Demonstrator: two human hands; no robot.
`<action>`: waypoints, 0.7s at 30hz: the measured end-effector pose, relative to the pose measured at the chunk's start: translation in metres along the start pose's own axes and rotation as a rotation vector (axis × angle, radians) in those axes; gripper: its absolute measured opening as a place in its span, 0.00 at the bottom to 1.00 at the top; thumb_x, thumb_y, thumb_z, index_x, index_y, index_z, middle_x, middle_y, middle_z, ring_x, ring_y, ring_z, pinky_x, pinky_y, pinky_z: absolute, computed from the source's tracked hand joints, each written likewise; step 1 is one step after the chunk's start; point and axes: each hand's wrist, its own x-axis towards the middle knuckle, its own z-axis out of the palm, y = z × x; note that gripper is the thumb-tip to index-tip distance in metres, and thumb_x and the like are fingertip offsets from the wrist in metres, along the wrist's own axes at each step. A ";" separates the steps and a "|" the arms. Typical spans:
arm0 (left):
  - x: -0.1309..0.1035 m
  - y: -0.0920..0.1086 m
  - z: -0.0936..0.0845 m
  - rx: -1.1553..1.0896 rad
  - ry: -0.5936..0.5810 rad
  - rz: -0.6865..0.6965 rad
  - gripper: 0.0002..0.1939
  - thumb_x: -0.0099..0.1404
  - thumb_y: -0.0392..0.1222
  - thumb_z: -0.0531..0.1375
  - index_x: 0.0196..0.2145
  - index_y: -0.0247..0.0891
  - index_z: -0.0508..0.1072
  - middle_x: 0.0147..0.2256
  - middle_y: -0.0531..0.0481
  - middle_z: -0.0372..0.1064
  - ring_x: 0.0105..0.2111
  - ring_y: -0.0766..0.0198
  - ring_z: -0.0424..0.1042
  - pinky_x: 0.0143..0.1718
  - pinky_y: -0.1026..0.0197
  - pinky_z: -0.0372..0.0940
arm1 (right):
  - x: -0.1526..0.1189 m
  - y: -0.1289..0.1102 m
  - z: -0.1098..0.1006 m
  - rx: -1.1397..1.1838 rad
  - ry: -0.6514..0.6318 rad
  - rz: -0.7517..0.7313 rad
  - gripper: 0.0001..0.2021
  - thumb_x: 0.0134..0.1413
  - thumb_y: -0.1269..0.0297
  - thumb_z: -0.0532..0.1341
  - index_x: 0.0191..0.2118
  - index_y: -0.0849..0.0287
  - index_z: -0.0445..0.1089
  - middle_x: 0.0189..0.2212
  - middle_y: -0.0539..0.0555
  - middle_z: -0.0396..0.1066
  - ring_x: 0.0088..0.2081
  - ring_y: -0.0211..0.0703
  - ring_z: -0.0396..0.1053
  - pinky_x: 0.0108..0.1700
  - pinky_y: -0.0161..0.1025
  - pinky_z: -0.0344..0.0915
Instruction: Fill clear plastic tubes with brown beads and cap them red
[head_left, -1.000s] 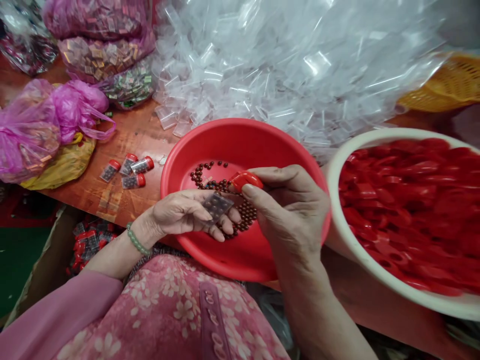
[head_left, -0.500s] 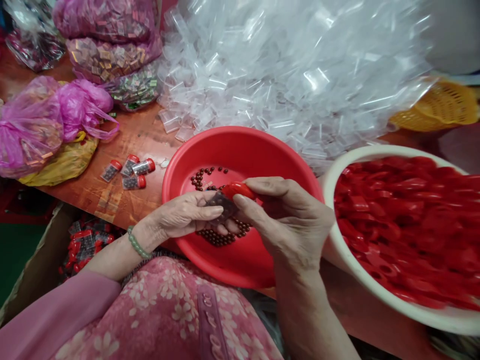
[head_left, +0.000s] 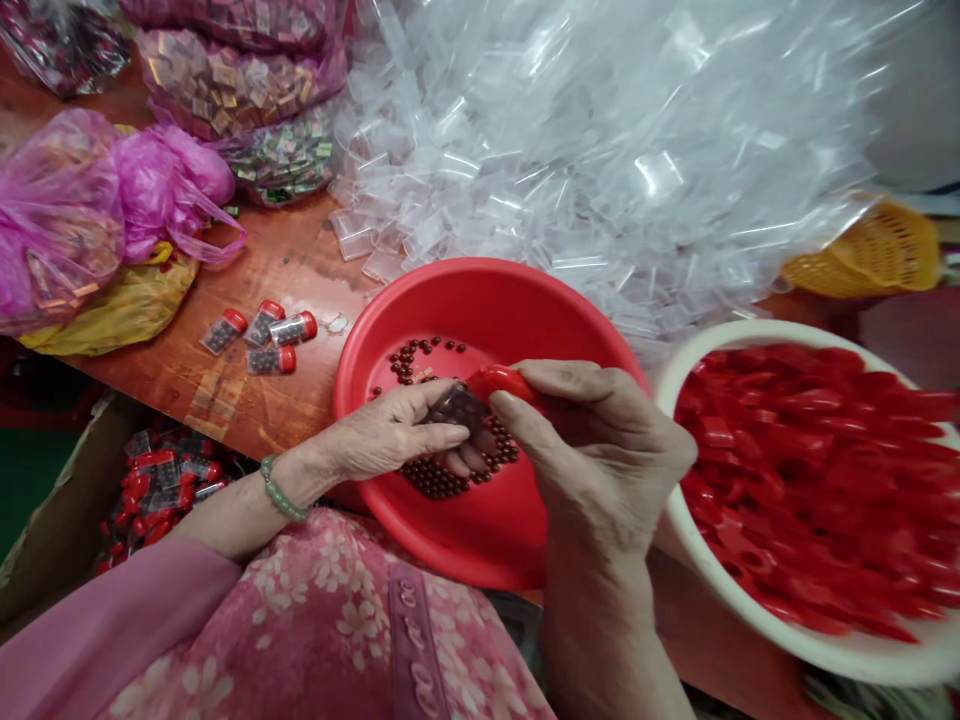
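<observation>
Fingers (head_left: 459,461) of the left hand (head_left: 382,432) are closed around a clear, bead-filled container (head_left: 459,408); the right hand (head_left: 604,445) pinches a red cap (head_left: 508,382) at its end. Below both sits a red basin (head_left: 487,290) with loose brown beads (head_left: 435,480). Rightward stands a white tub (head_left: 690,545) of red caps (head_left: 817,480).

Container (head_left: 463,410): transparent, flat-sided, dark beads (head_left: 453,404) inside, held tilted in the left hand (head_left: 397,428). Red cap (head_left: 508,381): glossy, pinched by the right hand (head_left: 604,440) just beside the container's end; contact unconfirmed.
</observation>
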 end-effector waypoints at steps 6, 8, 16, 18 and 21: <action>0.001 0.002 0.001 0.102 0.034 -0.004 0.13 0.62 0.40 0.66 0.43 0.34 0.72 0.32 0.50 0.72 0.31 0.69 0.72 0.35 0.65 0.67 | -0.001 0.004 -0.001 -0.017 -0.005 0.031 0.09 0.47 0.67 0.72 0.36 0.54 0.76 0.33 0.49 0.75 0.34 0.38 0.74 0.38 0.39 0.74; 0.001 0.002 0.002 0.119 0.026 -0.005 0.12 0.64 0.39 0.64 0.44 0.34 0.72 0.32 0.50 0.72 0.31 0.70 0.71 0.35 0.65 0.67 | -0.001 0.006 -0.002 0.001 0.001 0.049 0.09 0.46 0.67 0.72 0.36 0.54 0.76 0.33 0.49 0.75 0.34 0.38 0.73 0.37 0.38 0.74; 0.002 0.005 0.006 0.171 0.053 -0.057 0.06 0.65 0.34 0.60 0.42 0.33 0.70 0.31 0.51 0.70 0.29 0.71 0.70 0.32 0.67 0.66 | -0.001 0.010 -0.003 0.041 -0.007 0.047 0.09 0.45 0.68 0.73 0.34 0.54 0.76 0.31 0.49 0.75 0.34 0.37 0.73 0.37 0.37 0.73; 0.001 0.005 0.005 0.175 0.041 -0.056 0.06 0.66 0.36 0.60 0.41 0.34 0.70 0.32 0.50 0.70 0.30 0.71 0.71 0.32 0.67 0.67 | -0.001 0.010 -0.003 0.036 -0.017 0.058 0.09 0.45 0.68 0.73 0.33 0.55 0.75 0.31 0.49 0.75 0.33 0.37 0.73 0.37 0.37 0.73; 0.001 0.004 0.004 0.227 0.036 -0.075 0.05 0.68 0.36 0.57 0.41 0.34 0.69 0.33 0.50 0.70 0.29 0.71 0.70 0.32 0.67 0.66 | 0.000 0.011 -0.005 0.029 -0.045 0.082 0.08 0.45 0.68 0.73 0.32 0.55 0.75 0.31 0.49 0.75 0.33 0.37 0.73 0.37 0.38 0.73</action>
